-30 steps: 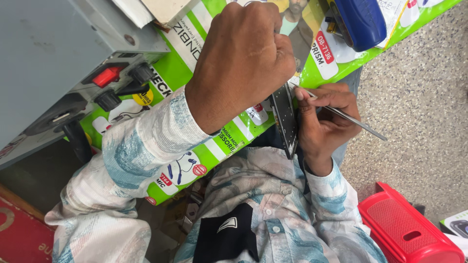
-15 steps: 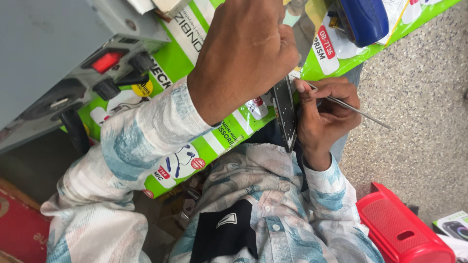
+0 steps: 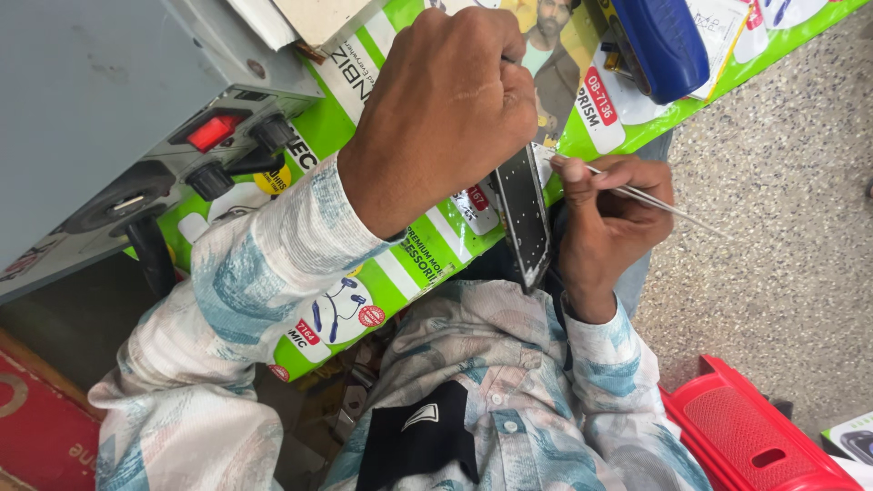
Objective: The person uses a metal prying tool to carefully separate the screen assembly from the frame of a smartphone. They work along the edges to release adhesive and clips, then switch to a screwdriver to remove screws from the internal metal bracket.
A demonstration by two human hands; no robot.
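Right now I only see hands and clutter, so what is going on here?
A person holds a thin dark panel edge-on in the left hand. The right hand pinches slim metal tweezers with the tips at the panel's upper edge. All this is over a green printed sheet, beside a grey box with a red switch.

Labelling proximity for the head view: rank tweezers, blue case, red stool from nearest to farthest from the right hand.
1. Tweezers: held in the right hand.
2. Blue case: above the hand, on the green poster.
3. Red stool: lower right, on the floor.
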